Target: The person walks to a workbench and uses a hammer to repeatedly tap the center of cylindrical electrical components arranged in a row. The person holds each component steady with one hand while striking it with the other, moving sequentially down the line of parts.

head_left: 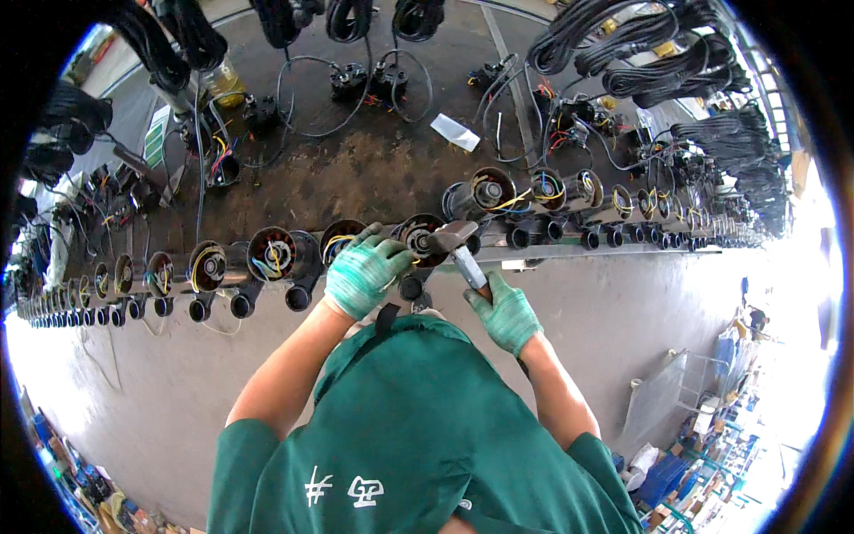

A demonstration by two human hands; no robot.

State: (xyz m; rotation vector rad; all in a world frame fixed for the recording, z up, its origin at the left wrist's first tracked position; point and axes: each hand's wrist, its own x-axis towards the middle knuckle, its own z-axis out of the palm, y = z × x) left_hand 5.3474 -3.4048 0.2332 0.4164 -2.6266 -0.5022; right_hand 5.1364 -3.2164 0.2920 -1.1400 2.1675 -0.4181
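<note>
My right hand (507, 311), in a pale green knit glove, is closed around the handle of a hammer (469, 267). The steel hammer head lies over the right edge of an open round motor housing (416, 237), with coil windings and wires inside; whether they touch I cannot tell. My left hand (363, 274), gloved alike, has its fingers spread beside that housing's left rim. Its fingertips partly cover the neighbouring motor housing (339, 242), where yellow and white wires show. Just to the right, another motor housing (491, 190) lies tilted with yellow wires coming out.
A long row of similar housings lines the front edge of the dark, stained workbench (329, 178). Coiled black cables (640, 53) and small wired switch parts (349, 82) lie behind. A white slip (455, 133) rests mid-bench. A wheeled cart (658, 400) stands on the grey floor at right.
</note>
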